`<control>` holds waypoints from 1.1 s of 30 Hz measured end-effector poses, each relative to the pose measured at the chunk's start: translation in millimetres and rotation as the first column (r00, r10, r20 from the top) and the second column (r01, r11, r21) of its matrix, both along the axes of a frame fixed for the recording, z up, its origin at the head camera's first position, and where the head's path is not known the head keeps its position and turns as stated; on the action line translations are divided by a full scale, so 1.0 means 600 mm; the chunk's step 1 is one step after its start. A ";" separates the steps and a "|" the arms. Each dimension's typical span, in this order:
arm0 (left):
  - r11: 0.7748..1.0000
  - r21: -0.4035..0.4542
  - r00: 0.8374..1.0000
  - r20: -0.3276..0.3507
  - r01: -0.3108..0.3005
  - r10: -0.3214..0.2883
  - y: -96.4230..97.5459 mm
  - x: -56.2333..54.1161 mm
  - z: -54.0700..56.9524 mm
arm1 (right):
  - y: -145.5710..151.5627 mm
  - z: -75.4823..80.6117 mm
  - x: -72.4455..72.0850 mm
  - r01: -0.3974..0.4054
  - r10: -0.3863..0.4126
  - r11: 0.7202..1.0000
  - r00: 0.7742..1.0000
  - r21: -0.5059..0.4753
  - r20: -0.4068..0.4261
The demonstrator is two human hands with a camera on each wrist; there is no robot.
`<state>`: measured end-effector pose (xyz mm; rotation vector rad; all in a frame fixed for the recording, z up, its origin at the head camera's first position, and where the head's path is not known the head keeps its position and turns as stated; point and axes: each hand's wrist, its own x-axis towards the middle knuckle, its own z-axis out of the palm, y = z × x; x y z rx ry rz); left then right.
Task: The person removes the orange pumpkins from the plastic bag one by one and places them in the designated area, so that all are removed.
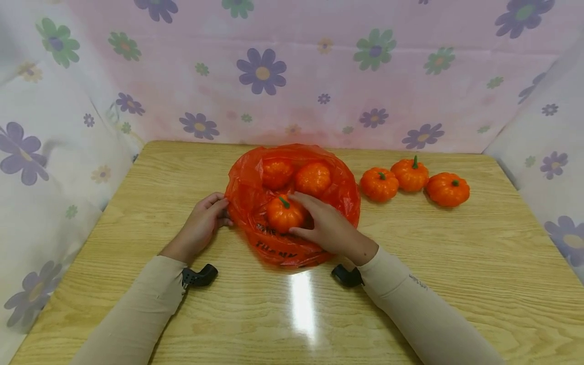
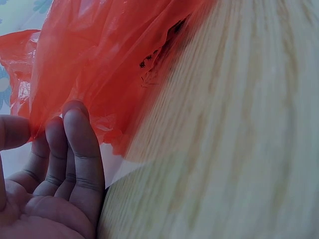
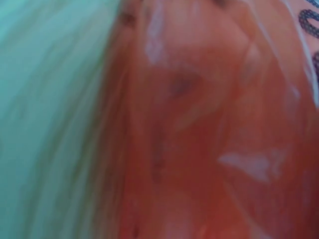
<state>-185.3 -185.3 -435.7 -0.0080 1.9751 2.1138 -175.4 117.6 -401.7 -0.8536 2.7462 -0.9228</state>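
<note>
A red plastic bag (image 1: 242, 203) with dark lettering lies spread on the table, its mouth facing up. At its left side my left hand (image 1: 203, 223) pinches the rim between thumb and fingers; the left wrist view shows the same bag (image 2: 109, 59) drawn up from the fingertips. Inside the bag, my right hand (image 1: 330, 225) grips a small orange pumpkin (image 1: 284, 215) with a green stem, thumb at the near side and fingers at the far side. Two more pumpkins, one on the left (image 1: 277, 172) and one on the right (image 1: 313, 177), sit behind it in the bag. Red film fills much of the blurred right wrist view.
To the right of the bag stand three more orange pumpkins, the left one (image 1: 379, 185), the middle one (image 1: 409, 176) and the right one (image 1: 448, 190), close together. The wooden table (image 1: 456, 263) ends at a flowered cloth backdrop (image 1: 310, 71); similar cloth hangs at both sides.
</note>
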 end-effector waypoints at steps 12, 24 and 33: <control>1.000 -0.010 1.000 -0.001 -0.007 0.007 0.000 0.003 0.002 | 0.017 -0.003 0.017 0.017 -0.018 0.999 0.998 -0.030 -0.058; 1.000 -0.011 1.000 0.009 -0.013 0.013 0.001 0.002 0.001 | 0.042 -0.005 0.031 0.063 -0.067 0.997 0.995 -0.049 -0.071; 1.000 -0.030 1.000 0.006 -0.005 0.005 0.001 0.002 0.000 | 0.065 -0.002 0.037 0.117 -0.124 0.990 0.988 -0.075 -0.097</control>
